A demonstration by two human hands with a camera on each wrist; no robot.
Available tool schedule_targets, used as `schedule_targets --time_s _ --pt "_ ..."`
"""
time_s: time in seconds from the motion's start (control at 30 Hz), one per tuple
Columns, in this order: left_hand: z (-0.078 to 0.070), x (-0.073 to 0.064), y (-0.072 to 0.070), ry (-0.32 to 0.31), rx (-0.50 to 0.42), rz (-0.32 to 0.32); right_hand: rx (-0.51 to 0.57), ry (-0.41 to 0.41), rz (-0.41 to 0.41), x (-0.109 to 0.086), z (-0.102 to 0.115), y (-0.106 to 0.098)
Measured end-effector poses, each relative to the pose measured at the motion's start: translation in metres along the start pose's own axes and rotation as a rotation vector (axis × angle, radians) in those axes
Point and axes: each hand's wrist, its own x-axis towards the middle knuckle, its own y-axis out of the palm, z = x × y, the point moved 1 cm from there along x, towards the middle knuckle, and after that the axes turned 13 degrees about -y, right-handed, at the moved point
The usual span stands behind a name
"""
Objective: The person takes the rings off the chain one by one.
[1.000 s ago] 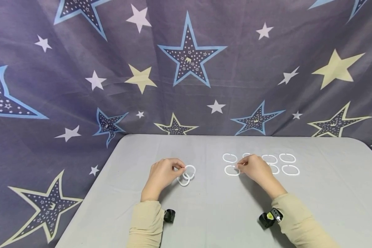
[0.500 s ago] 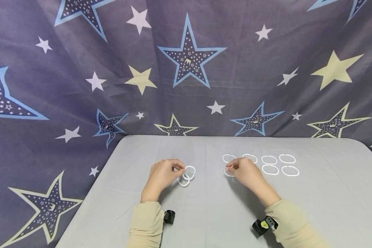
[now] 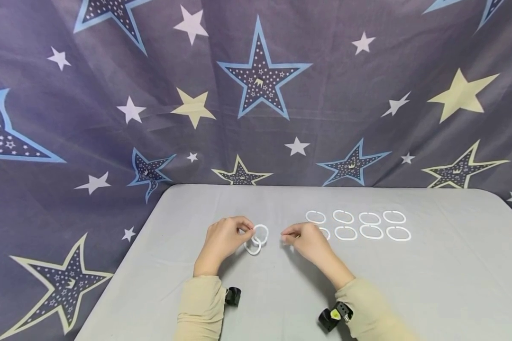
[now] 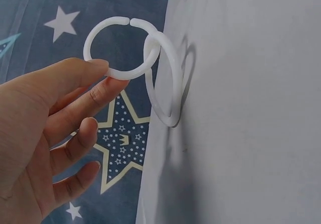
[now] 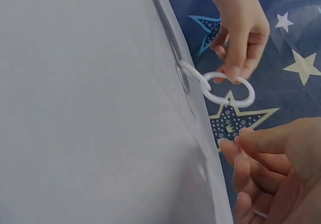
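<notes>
My left hand (image 3: 227, 239) pinches a white plastic chain link (image 4: 120, 75) between thumb and forefinger, its other fingers loosely bent. This oval link has a small gap in its side. A second white link (image 4: 175, 78) hangs threaded through it, its lower end close over the table. To the right, my right hand (image 3: 308, 240) is raised a little above the table. In the right wrist view its fingers (image 5: 230, 150) are loosely bent, thumb and forefinger tips close together, with no link showing between them. The linked pair is just beyond those fingertips.
Several loose white links lie in two rows on the grey table (image 3: 443, 265) at right; the front-left link (image 3: 325, 232) is partly hidden by my right hand. A star-patterned curtain (image 3: 324, 94) hangs behind and to the left of the table.
My right hand has moved left, away from the rows of loose links and toward the linked pair, uncovering links it hid before. The left hand has stayed in place with its links.
</notes>
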Motion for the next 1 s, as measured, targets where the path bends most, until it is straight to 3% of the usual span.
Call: schedule_targets --time_s 0.4,1.0 --pt "0.003 0.003 0.000 -0.014 -0.025 0.021 0.214 0.031 -0.005 0.013 0.006 0.030" --pt "0.005 0.002 -0.002 -0.017 -0.060 0.022 0.288 0.085 -0.048 0.016 0.007 0.045"
